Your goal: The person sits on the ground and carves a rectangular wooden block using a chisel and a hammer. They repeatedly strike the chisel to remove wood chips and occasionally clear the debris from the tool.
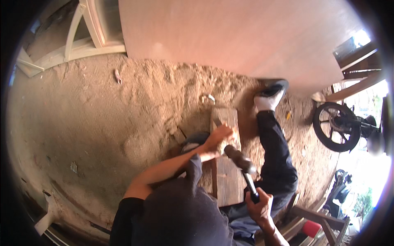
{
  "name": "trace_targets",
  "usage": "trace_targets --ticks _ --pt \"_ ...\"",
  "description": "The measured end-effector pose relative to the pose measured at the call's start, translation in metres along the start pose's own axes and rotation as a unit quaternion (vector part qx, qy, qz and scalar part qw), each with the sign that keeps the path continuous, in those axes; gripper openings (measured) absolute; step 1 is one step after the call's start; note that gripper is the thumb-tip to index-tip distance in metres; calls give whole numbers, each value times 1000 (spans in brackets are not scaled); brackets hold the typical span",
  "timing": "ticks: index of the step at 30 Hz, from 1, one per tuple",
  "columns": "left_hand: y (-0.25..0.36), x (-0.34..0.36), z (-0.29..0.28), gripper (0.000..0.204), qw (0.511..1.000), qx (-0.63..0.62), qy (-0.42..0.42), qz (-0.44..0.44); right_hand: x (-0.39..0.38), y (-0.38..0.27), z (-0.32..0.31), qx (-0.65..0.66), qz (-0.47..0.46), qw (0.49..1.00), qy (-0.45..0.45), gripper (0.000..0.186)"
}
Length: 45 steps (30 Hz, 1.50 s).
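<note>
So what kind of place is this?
It's probably a place for woodworking. The right hand grips a hammer, there's a thick wooden beam between the person's legs, and a pale wooden frame shows at the upper left.

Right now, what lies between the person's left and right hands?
The hammer, held by the right hand, its head near the left hand; the beam shows partly behind it in the head view.
</note>
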<state>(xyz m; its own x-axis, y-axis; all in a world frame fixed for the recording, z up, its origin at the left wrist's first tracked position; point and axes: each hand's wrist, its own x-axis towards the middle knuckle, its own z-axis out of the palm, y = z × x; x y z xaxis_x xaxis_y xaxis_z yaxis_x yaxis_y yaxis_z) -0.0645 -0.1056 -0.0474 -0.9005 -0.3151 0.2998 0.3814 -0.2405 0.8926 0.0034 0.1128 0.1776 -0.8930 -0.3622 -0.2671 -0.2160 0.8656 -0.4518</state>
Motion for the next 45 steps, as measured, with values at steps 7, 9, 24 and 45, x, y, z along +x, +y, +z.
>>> trace_targets --ticks 7,9,24,45 --pt "23 14 3 29 973 182 -5 139 17 18 16 24 4 999 22 31" --pt "17 12 -4 27 975 173 -27 136 12 19 8 -10 52 998 -38 21" --pt "39 -18 27 23 969 149 -120 153 -30 46 -4 59 144 988 18 25" --pt "21 7 21 22 979 155 -79 103 -4 41 -2 19 77 997 -17 22"
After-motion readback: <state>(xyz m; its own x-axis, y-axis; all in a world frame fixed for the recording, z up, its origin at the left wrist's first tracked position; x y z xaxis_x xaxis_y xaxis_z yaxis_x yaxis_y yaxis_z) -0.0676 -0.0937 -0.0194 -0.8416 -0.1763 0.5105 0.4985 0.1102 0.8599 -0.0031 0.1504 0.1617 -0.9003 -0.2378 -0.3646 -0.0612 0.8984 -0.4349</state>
